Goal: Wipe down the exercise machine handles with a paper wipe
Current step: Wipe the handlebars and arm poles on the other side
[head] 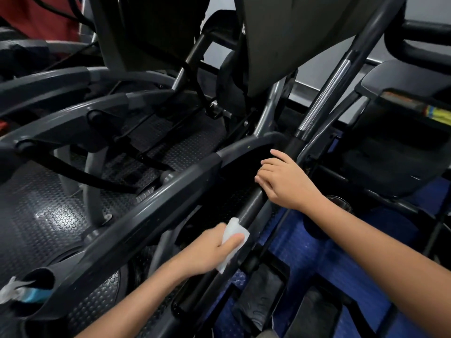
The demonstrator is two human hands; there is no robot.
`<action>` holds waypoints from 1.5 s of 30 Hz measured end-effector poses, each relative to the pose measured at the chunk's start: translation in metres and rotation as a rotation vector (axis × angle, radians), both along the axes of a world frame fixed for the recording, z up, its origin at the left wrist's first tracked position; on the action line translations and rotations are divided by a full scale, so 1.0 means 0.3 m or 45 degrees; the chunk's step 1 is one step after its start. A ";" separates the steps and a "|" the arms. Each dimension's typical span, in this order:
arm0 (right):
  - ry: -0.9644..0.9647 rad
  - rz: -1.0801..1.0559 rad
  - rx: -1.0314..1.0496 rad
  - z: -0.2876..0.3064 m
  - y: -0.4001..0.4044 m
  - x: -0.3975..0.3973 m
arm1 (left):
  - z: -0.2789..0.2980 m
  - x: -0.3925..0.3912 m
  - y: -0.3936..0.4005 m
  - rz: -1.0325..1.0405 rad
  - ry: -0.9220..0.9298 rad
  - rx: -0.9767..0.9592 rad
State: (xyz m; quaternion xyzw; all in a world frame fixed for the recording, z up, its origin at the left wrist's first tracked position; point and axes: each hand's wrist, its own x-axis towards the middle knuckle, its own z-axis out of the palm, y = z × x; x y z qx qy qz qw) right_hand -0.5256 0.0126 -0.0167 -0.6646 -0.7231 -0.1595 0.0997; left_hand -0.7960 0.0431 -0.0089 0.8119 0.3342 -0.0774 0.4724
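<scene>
My left hand (pixel 210 250) presses a folded white paper wipe (pixel 233 242), pinched under the thumb, against the near stretch of the long black tubular machine handle (pixel 256 203), while my right hand (pixel 285 179) grips the same handle farther up.

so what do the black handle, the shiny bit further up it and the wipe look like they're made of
The black handle looks like matte rubber or foam grip: dull, with only a soft sheen. The shiny section looks like polished or chromed metal, given its bright mirror-like streaks. The wipe in the left hand looks like thin white paper or nonwoven, folded and limp.
</scene>
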 end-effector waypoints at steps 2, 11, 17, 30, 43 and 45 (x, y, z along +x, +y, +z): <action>0.025 0.023 -0.019 -0.004 -0.005 -0.009 | 0.029 0.071 0.000 -0.052 0.051 0.221; 0.020 0.032 -0.132 0.022 -0.006 -0.012 | 0.039 0.252 0.002 -0.119 0.074 0.661; 0.015 0.045 -0.138 0.025 -0.012 -0.013 | -0.024 0.063 0.040 0.064 -0.160 -0.517; -0.112 -0.002 -0.005 0.051 -0.015 0.033 | 0.031 0.152 -0.011 -0.059 0.113 0.443; -0.173 -0.039 0.026 0.152 -0.044 0.096 | 0.018 0.452 0.099 -0.057 0.081 0.498; -0.146 -0.012 0.026 0.136 -0.049 0.083 | 0.003 0.411 0.119 -0.087 0.074 0.364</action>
